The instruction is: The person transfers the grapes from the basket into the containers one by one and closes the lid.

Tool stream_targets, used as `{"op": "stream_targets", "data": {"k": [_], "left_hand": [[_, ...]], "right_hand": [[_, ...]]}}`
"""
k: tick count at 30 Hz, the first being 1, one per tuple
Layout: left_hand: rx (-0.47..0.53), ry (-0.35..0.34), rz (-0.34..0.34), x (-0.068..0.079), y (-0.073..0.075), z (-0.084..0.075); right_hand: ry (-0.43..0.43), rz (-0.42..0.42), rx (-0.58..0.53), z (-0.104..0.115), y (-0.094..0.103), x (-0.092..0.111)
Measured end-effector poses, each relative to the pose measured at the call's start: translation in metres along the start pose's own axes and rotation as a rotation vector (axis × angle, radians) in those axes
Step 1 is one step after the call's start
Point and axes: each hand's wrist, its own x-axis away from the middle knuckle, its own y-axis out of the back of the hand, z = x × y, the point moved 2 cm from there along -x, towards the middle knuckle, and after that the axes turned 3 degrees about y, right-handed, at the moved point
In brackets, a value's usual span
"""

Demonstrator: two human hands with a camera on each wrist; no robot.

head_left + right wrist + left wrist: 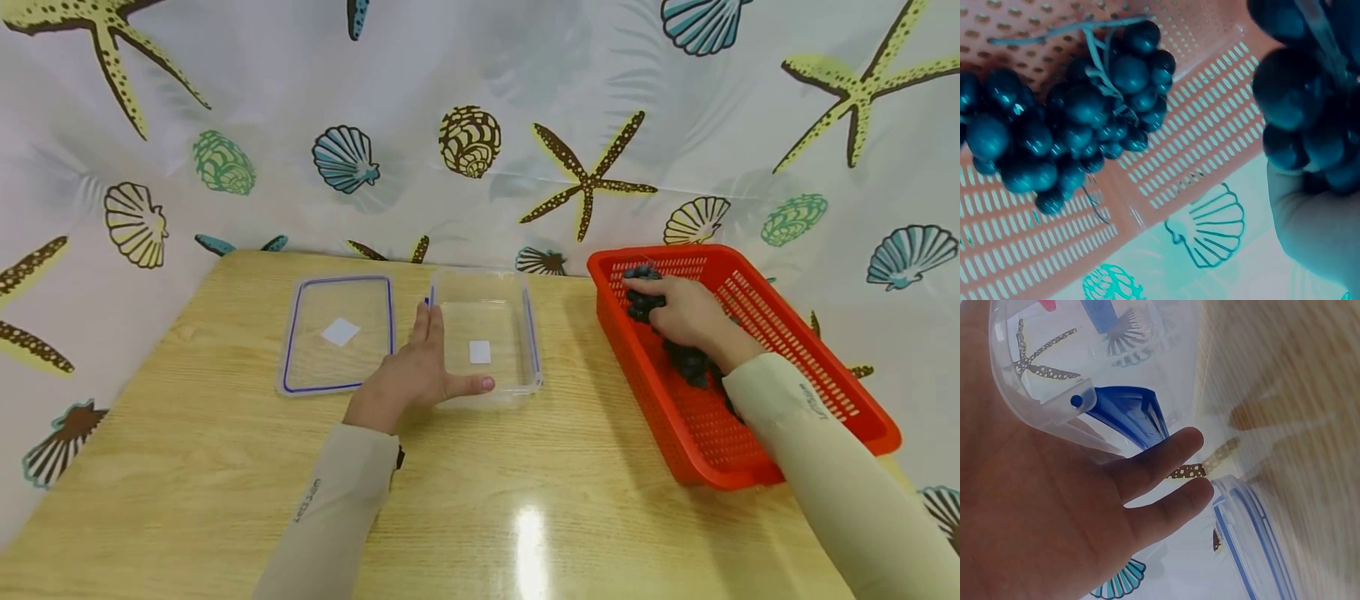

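In the head view my left hand [416, 367] lies along the left side of a clear plastic container [487, 321], fingers straight and thumb stretched over its front edge. The left wrist view shows two extended fingers [1166, 456] beside the container's blue clip [1129, 409]. Inside the red basket [647, 383], my right hand [693, 312] grips a bunch of dark grapes [642, 307] at the far end. Up close, the right wrist view has the thumb [1310, 225] curled against those grapes [1291, 87]. Another dark bunch [1079, 119] rests against the basket's slotted wall.
A clear lid [337, 296] with a blue seal and a white square label lies flat, left of the container. Behind the wooden table [187, 467] hangs a white cloth [420, 67] printed with shells and starfish. The basket stands at the table's right side.
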Motion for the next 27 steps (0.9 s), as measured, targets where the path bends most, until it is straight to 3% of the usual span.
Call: {"op": "stream_targets", "data": {"k": [10, 19, 27], "left_hand": [[0.014, 0.004, -0.003, 0.001, 0.001, 0.0], [0.028, 0.007, 0.006, 0.002, 0.001, 0.001], [0.032, 0.005, 0.004, 0.003, 0.001, 0.002]], "right_hand": [[0.012, -0.027, 0.059, 0.029, 0.015, 0.003], [0.097, -0.017, 0.11, 0.068, 0.007, 0.006], [0.133, -0.02, 0.086, 0.093, 0.006, 0.003]]}}
